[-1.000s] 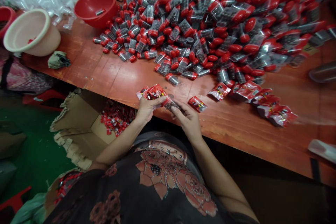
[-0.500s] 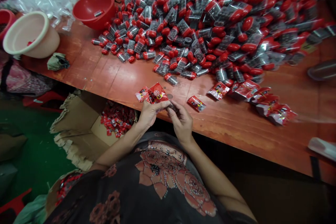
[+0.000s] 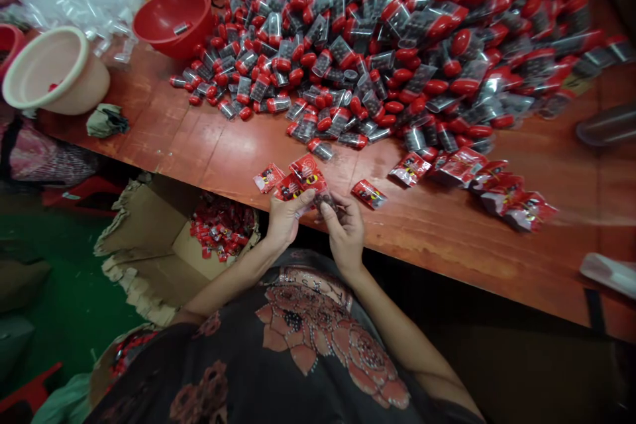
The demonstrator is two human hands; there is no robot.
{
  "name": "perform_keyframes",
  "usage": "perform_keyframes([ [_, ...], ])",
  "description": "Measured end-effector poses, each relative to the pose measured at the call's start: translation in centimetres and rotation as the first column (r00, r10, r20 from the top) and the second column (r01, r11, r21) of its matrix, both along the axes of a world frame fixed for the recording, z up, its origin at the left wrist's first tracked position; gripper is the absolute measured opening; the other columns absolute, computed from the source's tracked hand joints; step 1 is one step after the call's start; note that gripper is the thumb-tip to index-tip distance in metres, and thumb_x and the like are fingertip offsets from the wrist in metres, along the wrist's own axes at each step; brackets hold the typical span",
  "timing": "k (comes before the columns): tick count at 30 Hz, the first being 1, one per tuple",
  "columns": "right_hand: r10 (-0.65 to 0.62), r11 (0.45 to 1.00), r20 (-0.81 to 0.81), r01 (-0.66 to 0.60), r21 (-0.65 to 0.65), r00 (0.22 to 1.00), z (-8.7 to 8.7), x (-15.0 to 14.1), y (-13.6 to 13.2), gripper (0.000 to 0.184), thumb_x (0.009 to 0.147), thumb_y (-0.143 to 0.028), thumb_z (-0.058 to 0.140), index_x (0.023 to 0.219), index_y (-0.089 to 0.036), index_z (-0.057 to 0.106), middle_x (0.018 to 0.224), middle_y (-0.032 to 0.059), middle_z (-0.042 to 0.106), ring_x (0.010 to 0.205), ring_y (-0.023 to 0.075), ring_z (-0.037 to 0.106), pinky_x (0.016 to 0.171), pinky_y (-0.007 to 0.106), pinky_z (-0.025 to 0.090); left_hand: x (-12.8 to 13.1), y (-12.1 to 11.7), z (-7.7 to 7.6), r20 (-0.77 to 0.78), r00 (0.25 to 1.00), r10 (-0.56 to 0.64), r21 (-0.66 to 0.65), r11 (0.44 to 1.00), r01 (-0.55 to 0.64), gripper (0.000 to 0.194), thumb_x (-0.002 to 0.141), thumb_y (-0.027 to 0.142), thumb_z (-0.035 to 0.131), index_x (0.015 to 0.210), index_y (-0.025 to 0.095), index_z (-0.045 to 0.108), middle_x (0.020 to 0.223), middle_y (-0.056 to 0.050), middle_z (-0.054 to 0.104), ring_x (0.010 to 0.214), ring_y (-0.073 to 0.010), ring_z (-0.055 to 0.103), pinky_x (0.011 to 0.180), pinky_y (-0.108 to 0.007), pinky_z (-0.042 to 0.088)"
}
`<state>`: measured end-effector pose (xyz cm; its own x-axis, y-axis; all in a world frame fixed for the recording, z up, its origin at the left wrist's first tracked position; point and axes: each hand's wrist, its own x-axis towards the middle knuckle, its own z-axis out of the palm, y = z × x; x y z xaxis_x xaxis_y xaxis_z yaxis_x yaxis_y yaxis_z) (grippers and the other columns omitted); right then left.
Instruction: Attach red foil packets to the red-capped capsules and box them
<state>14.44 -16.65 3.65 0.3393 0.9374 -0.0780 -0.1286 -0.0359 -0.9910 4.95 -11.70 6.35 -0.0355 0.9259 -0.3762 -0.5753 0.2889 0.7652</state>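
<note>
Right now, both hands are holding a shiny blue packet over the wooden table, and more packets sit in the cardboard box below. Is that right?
The packet is red, not blue, as the head view shows. The left hand and right hand hold it over the wooden table, and more packets sit in the cardboard box below.

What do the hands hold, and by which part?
The left hand grips a red sachet by its lower edge; the right hand pinches something dark beside it, unclear what.
</note>
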Motion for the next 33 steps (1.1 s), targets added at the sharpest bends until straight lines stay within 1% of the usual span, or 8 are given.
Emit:
perform_keyframes([
  [7, -0.002, 0.999, -0.077, 0.000, -0.034, 0.997, 0.1, -0.5, -0.1, 0.028, 0.086, -0.035, 0.061, 0.112, -0.026, 0.057, 0.100, 0.0037, 0.064, 0.085, 0.0166, 0.063, 0.077, 0.036, 0.056, 0.3, -0.6, 0.2, -0.021, 1.000, -0.002, -0.007, 1.000, 0.002, 0.030, 0.058, 0.022, 0.084, 0.083, 0.017, 0.068, 0.083, -0.001, 0.073, 0.072, -0.0137, 0.068, 0.076, -0.028, 0.053],
  [11, 0.017, 0.999, 0.039, -0.019, 0.050, 0.999, 0.0, 0.0, -0.2, 0.026, 0.085, -0.031, 0.063, 0.112, -0.029, 0.063, 0.100, 0.0023, 0.059, 0.090, 0.0162, 0.060, 0.082, 0.035, 0.053, -0.5, 0.2, 0.4, -0.010, 1.000, -0.003, 0.031, 1.000, 0.003, 0.039, 0.054, 0.020, 0.085, 0.088, 0.018, 0.066, 0.079, 0.001, 0.072, 0.068, -0.0127, 0.067, 0.072, -0.025, 0.052],
  [15, 0.050, 0.992, 0.161, -0.067, 0.106, 0.986, 0.3, 0.2, -0.4, 0.025, 0.086, -0.027, 0.062, 0.110, -0.030, 0.066, 0.097, 0.0017, 0.056, 0.091, 0.0163, 0.059, 0.083, 0.035, 0.051, -1.1, 0.9, 1.2, -0.032, 0.993, -0.111, 0.008, 0.994, 0.111, 0.055, 0.052, 0.013, 0.084, 0.102, 0.019, 0.063, 0.077, 0.002, 0.070, 0.069, -0.0130, 0.067, 0.070, -0.024, 0.051],
  [18, 0.059, 0.992, 0.140, -0.074, 0.104, 0.988, 0.5, 0.1, -0.6, 0.022, 0.086, -0.028, 0.063, 0.108, -0.029, 0.067, 0.094, 0.0014, 0.057, 0.089, 0.0162, 0.060, 0.082, 0.035, 0.052, -1.2, 0.7, 1.8, -0.038, 0.984, -0.176, -0.019, 0.984, 0.175, 0.062, 0.051, 0.010, 0.083, 0.108, 0.020, 0.061, 0.075, 0.003, 0.069, 0.069, -0.0126, 0.067, 0.069, -0.023, 0.051],
  [21, 0.049, 0.996, 0.044, -0.052, 0.076, 0.998, 0.4, -0.3, -0.6, 0.021, 0.084, -0.030, 0.065, 0.105, -0.028, 0.065, 0.095, 0.0016, 0.060, 0.089, 0.0165, 0.062, 0.080, 0.034, 0.054, -1.0, 0.2, 1.7, -0.042, 0.975, -0.217, -0.029, 0.976, 0.216, 0.059, 0.051, 0.009, 0.082, 0.106, 0.020, 0.063, 0.076, 0.003, 0.070, 0.068, -0.0115, 0.066, 0.068, -0.023, 0.051],
  [25, 0.026, 0.999, -0.120, -0.029, -0.029, 0.992, 0.3, -0.5, -0.4, 0.023, 0.082, -0.035, 0.066, 0.102, -0.027, 0.058, 0.094, 0.0017, 0.065, 0.080, 0.0158, 0.064, 0.067, 0.030, 0.057, -0.5, -0.3, 0.7, -0.038, 0.986, -0.164, -0.044, 0.986, 0.162, 0.037, 0.054, 0.014, 0.083, 0.087, 0.017, 0.067, 0.078, 0.000, 0.071, 0.070, -0.0124, 0.066, 0.069, -0.024, 0.052],
  [30, 0.072, 0.997, -0.125, -0.076, -0.026, 0.990, -0.1, 0.6, -0.1, 0.030, 0.080, -0.033, 0.068, 0.108, -0.027, 0.059, 0.092, 0.0005, 0.066, 0.074, 0.0140, 0.064, 0.074, 0.033, 0.058, -0.6, 0.6, -0.1, -0.038, 0.998, -0.048, -0.007, 0.999, 0.048, 0.033, 0.054, 0.018, 0.085, 0.081, 0.016, 0.067, 0.080, 0.000, 0.072, 0.070, -0.0126, 0.067, 0.070, -0.024, 0.053],
  [33, 0.123, 0.992, -0.151, -0.125, -0.004, 0.981, -0.7, 1.2, -0.1, 0.035, 0.080, -0.031, 0.067, 0.114, -0.030, 0.058, 0.104, 0.0017, 0.065, 0.081, 0.0153, 0.065, 0.079, 0.036, 0.059, -0.7, 0.7, -0.1, -0.062, 0.993, -0.101, -0.021, 0.995, 0.100, 0.035, 0.052, 0.018, 0.086, 0.082, 0.017, 0.069, 0.081, -0.002, 0.073, 0.070, -0.0148, 0.068, 0.070, -0.026, 0.054],
])
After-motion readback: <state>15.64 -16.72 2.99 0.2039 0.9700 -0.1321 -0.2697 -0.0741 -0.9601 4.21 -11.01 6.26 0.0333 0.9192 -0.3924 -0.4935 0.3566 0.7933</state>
